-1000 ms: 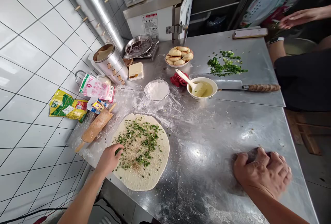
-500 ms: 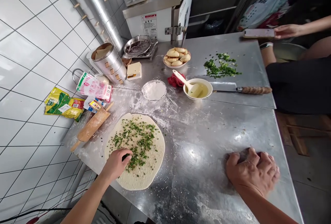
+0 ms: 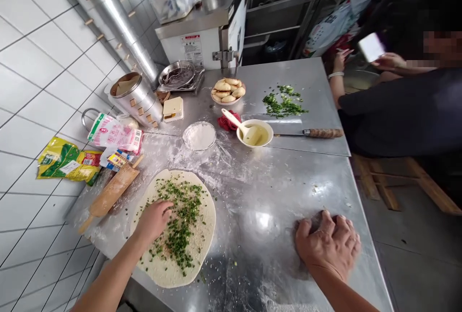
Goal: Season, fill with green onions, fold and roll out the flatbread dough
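Observation:
My left hand point(image 3: 154, 220) is over the left part of a round sheet of dough point(image 3: 197, 264), fingers loosely curled and pointing right. What lies between its fingertips, if anything, is hidden. Chopped scallions point(image 3: 180, 235) cover much of the middle of the dough, thickest to the right of my fingers, with small pale grains among them. Well to the right, my right hand point(image 3: 329, 244) leans on the bare steel tabletop point(image 3: 260, 196), palm down, fingers apart and slightly bent, holding nothing.
Left of the dough lies a rolling pin point(image 3: 113, 192); seasoning bags point(image 3: 68, 160) are behind it. Farther back are a flour bowl point(image 3: 199, 136), an oil bowl point(image 3: 265, 134) with a spoon, a cleaver point(image 3: 321, 132), a scallion pile point(image 3: 285, 101) and buns point(image 3: 228, 90). A person point(image 3: 397, 105) sits at right.
The camera view has shifted, moving the table leftward in the picture. My left hand has moved up and left over the dough. The seated person's phone is now raised. My right hand stays on the table.

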Available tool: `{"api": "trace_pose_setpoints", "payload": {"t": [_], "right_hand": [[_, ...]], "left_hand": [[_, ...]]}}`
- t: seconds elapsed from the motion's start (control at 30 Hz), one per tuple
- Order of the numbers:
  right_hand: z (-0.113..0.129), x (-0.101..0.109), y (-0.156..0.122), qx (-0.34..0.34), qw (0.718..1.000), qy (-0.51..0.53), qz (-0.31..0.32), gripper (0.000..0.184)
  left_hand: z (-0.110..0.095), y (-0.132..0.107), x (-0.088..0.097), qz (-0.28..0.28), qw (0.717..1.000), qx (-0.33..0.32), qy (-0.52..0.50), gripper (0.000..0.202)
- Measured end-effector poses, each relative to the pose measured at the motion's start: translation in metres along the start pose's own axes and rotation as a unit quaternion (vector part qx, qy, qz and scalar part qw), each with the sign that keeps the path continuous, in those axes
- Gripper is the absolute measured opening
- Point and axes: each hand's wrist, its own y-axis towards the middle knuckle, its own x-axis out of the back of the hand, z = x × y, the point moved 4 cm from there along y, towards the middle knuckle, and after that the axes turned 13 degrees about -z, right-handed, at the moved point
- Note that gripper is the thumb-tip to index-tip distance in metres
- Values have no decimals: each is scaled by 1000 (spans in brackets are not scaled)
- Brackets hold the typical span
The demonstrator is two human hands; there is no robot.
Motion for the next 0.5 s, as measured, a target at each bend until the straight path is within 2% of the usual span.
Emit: {"api": "trace_pose_setpoints", "payload": {"t": [0.07, 0.13, 0.2, 0.23, 0.3, 0.37, 0.43, 0.5], "right_hand": [[-3, 1, 5, 13, 1000, -3, -18, 68], [-8, 2, 10, 29, 999, -14, -30, 66], [-16, 1, 14, 48, 998, -29, -37, 63], [-20, -1, 15, 58, 997, -38, -38, 62], [-31, -5, 18, 71, 995, -52, -42, 61], [-41, -9, 19, 79, 994, -61, -48, 60], [-49, -12, 20, 86, 993, -71, -49, 61], [-55, -15, 21, 100, 990, -84, -48, 63]], "left_hand": [[-6, 3, 2, -8, 999, -3, 53, 36], [-22, 10, -1, -15, 993, -25, 111, 32], [-51, 24, -2, -22, 990, -48, 132, 34], [-72, 34, -1, -17, 991, -62, 121, 35], [-127, 60, 8, 10, 992, -103, 67, 36], [-196, 96, 26, 25, 988, -154, -4, 39], [-271, 148, 48, 0, 979, -199, -49, 43], [-344, 213, 63, -66, 964, -251, -64, 41]]}}
